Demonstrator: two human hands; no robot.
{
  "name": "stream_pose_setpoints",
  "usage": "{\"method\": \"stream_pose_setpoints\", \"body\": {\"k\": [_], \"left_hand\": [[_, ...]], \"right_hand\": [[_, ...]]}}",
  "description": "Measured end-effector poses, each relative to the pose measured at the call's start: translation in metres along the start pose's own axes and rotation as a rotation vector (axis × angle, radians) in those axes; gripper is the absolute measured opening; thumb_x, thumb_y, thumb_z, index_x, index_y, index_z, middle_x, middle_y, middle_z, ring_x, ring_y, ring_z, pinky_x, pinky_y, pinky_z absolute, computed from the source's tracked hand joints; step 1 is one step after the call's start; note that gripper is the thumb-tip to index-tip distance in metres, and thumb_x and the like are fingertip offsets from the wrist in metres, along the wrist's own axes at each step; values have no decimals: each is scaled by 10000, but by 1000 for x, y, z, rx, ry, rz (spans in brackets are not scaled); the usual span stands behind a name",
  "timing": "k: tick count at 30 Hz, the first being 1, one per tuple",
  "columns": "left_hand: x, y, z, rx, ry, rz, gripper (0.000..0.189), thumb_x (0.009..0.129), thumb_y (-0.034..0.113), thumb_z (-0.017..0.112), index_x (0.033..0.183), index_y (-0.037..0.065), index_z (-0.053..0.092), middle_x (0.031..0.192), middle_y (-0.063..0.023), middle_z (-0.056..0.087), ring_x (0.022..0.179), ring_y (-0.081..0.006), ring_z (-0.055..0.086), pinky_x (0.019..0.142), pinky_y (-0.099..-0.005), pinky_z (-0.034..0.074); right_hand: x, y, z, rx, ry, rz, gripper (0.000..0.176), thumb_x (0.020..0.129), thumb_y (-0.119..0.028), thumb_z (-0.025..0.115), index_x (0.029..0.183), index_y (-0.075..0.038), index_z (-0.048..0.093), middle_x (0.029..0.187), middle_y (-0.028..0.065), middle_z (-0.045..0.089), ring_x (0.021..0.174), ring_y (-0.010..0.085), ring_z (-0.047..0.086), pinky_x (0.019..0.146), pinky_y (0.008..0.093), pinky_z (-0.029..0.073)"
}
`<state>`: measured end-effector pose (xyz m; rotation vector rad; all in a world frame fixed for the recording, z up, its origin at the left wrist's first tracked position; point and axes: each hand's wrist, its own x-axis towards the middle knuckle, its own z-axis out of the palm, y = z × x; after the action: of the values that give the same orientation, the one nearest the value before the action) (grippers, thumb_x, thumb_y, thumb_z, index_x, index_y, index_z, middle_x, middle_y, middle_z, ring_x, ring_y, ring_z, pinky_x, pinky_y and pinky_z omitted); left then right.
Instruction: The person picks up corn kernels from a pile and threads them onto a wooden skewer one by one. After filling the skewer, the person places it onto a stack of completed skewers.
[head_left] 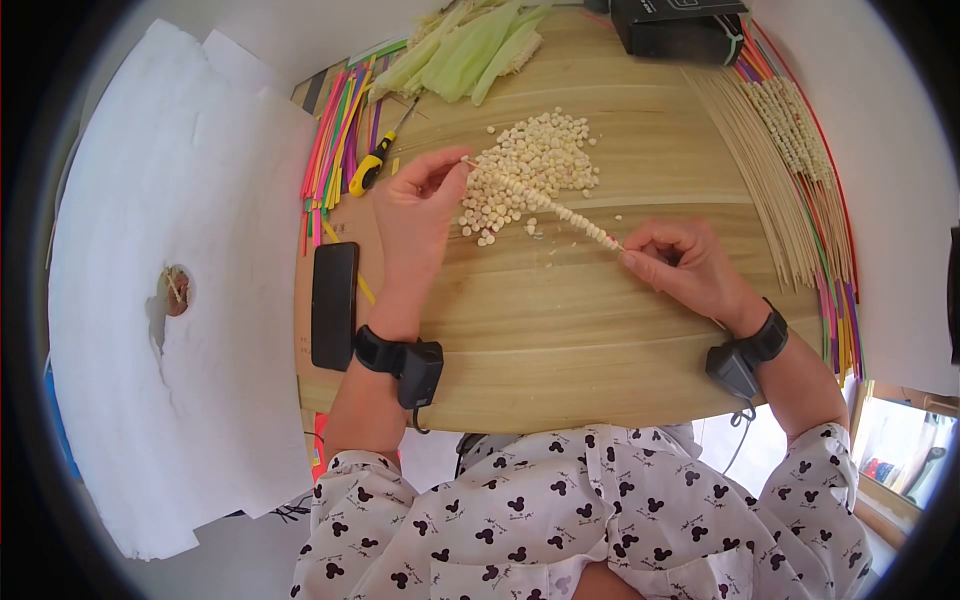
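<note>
A thin stick threaded with pale corn kernels [560, 211] slants between my two hands, over the table. My left hand [428, 190] pinches its upper left end near a kernel. At the lower right end, my right hand [690, 268] holds the stick between thumb and forefinger. Kernels cover most of the stick's length. Beneath and behind its left part lies a loose pile of pale kernels [545, 145], with a few scattered pieces around it. Each wrist wears a black strapped device.
Left on the wooden table [560, 350] are a black phone [334, 305], a yellow-black screwdriver [369, 172] and coloured strips [335, 140]. Corn husks [470, 50] and a black box [680, 30] lie at the back. Bare sticks [760, 180] and kernel-threaded sticks [795, 125] line the right edge.
</note>
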<state>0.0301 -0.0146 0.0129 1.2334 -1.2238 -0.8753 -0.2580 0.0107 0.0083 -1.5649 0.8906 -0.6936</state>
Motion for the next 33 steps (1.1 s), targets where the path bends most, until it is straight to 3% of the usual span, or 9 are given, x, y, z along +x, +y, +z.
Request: {"method": "stream_pose_setpoints", "body": {"k": [1,7,14,23,25,28,33], "left_hand": [[-1,0,2,-1,29,34,167,859,35,636,1006,-27,687,863,-39,689,756,-58,608,687,-186,474],[-5,3,5,370,94,158,175,854,28,637,1017,-13,687,847,-25,675,738,-55,587,681,-196,469],[-7,-2,5,462,117,247,172,838,28,646,996,-20,692,805,-32,672,687,-51,570,641,-198,461],[-7,0,6,372,106,136,164,846,33,642,990,-27,690,816,-26,673,718,-55,596,650,-198,481],[-6,1,5,207,66,39,197,856,25,628,1041,-24,672,898,-42,677,781,-66,605,697,-212,487],[-3,3,2,43,-1,40,225,879,36,599,1092,-9,653,976,-60,669,885,-79,602,784,-228,473],[4,1,-5,-106,-54,-1,231,909,62,569,1116,-17,637,987,-66,655,906,-90,579,826,-234,447]], "right_hand": [[0,0,0,-6,-1,1,77,905,-97,624,865,-31,622,605,-98,437,558,-8,342,483,195,268],[0,1,1,-46,1,-22,81,903,-99,625,860,-32,615,593,-90,426,554,-3,334,482,197,267],[0,-2,1,-67,-1,-29,79,902,-99,625,861,-33,613,585,-84,422,550,2,334,481,200,273],[0,0,1,-87,3,-21,82,905,-103,621,868,-30,614,591,-85,433,551,5,338,483,201,280],[0,0,1,-60,11,-9,92,911,-108,617,863,-28,615,600,-87,442,557,-1,347,485,192,280],[0,-6,-1,105,-5,46,104,920,-116,610,864,-28,616,610,-83,463,555,-9,371,484,181,283],[0,-7,-4,213,-35,66,108,930,-121,597,877,-30,620,612,-73,484,546,-10,404,482,170,294]]}}
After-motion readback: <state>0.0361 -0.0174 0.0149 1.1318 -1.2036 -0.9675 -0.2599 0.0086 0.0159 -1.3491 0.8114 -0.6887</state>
